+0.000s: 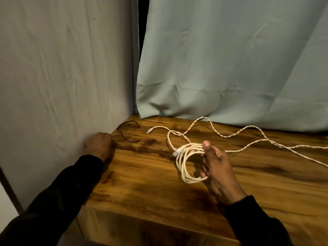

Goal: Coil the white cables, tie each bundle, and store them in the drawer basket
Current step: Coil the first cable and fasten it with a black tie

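My right hand (215, 161) holds a coil of white cable (186, 162) just above the wooden table (159, 192), thumb on top and fingers through the loops. A clear plug sits on the coil's left side, and one loose end (148, 131) lies further back. A twisted white cable (248, 139) trails across the table to the right edge. My left hand (98, 145) is at the table's far left by the cloth wall, fingers curled, next to thin dark wire ties (128, 132). Whether it pinches a tie is hidden.
Grey cloth (62, 77) hangs along the left side and a pale green curtain (230, 59) hangs behind the table. The table's front edge runs below my arms. No drawer basket is in view.
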